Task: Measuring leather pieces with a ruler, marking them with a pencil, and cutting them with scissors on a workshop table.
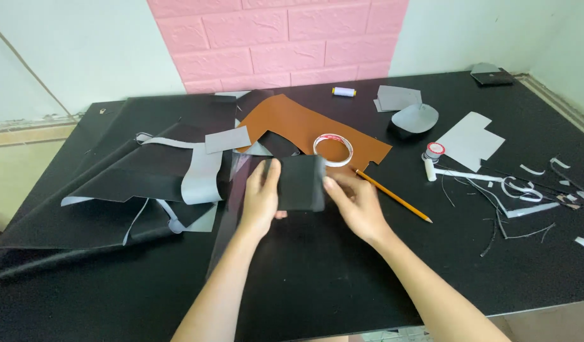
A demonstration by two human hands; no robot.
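Observation:
A small rectangular black leather piece [301, 182] is held upright above the black table [317, 272] between both hands. My left hand [261, 196] grips its left edge, thumb on the front. Its right edge is pinched by my right hand [355, 202]. Just behind the piece lie a roll of tape [334, 149] with a red and white rim and a brown leather sheet [292, 123]. A yellow pencil [393, 195] rests on the table just right of my right hand.
Large black sheets with grey backing [146, 171] are piled on the left. Grey cut pieces [470, 140], a grey and black curved piece [413, 120], a thread spool [344, 92], a small white bottle [431, 158] and several thin scraps [520, 202] lie on the right.

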